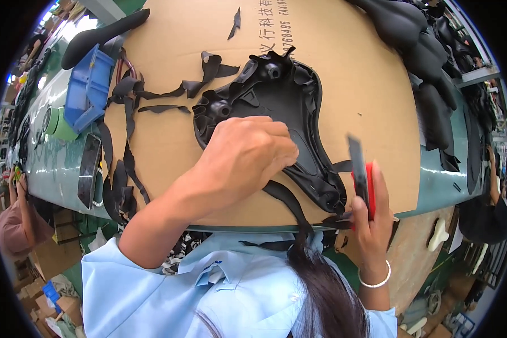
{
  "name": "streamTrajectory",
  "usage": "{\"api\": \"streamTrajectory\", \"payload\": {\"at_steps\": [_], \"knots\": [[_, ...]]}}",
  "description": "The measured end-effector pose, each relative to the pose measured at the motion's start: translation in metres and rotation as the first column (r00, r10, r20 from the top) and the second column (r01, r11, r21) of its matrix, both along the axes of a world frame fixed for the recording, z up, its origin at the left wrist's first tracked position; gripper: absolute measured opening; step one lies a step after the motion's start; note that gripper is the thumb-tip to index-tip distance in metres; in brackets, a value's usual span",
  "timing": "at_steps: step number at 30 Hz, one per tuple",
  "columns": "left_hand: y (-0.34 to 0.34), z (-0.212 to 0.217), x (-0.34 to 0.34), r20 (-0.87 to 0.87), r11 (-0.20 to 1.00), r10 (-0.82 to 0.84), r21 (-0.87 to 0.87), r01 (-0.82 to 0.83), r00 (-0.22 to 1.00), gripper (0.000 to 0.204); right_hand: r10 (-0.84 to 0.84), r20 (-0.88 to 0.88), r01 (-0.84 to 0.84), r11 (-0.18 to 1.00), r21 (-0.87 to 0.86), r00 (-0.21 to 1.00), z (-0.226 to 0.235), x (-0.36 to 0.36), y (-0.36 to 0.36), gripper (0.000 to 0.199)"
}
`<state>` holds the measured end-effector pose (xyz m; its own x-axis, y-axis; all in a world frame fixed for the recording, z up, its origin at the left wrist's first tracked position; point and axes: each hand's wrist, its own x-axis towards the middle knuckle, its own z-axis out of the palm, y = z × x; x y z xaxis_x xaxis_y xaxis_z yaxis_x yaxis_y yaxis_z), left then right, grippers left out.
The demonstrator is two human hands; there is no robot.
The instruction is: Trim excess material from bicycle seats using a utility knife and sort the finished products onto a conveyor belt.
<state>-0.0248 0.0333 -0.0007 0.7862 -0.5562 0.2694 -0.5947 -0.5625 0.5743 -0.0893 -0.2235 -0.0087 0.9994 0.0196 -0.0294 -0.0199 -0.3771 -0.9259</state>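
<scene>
While pinning the upturned black saddle shell (276, 112) with clenched left hand (248, 152), trimming its near-right edge, right hand (372, 208) gripping red knife (363, 183); next, steady blade along rim

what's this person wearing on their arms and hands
Both hands are bare, no gloves. The left hand has nothing on its wrist or forearm; a light blue short sleeve starts near the elbow. The right hand has a thin white bangle round the wrist, and the same light blue shirt shows below it.
</scene>
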Motion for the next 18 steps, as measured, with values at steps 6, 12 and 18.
{"api": "streamTrajectory", "payload": {"at_steps": [6, 12, 18], "knots": [[0.005, 0.004, 0.002, -0.052, 0.999, -0.012, -0.049, 0.009, 0.999, 0.009, 0.453, 0.268, -0.25, 0.796, -0.551, 0.85, 0.021, -0.003, -0.012, 0.058], [0.006, 0.001, 0.005, -0.031, 0.998, -0.023, -0.058, 0.021, 0.999, 0.009, 0.53, 0.207, -0.311, 0.722, -0.618, 0.822, 0.025, 0.001, -0.007, 0.058], [0.0, 0.0, 0.006, -0.002, 0.999, 0.04, 0.003, -0.04, 0.999, 0.007, 0.646, 0.191, -0.218, 0.498, -0.84, 0.74, 0.029, 0.014, 0.003, 0.065]]}}
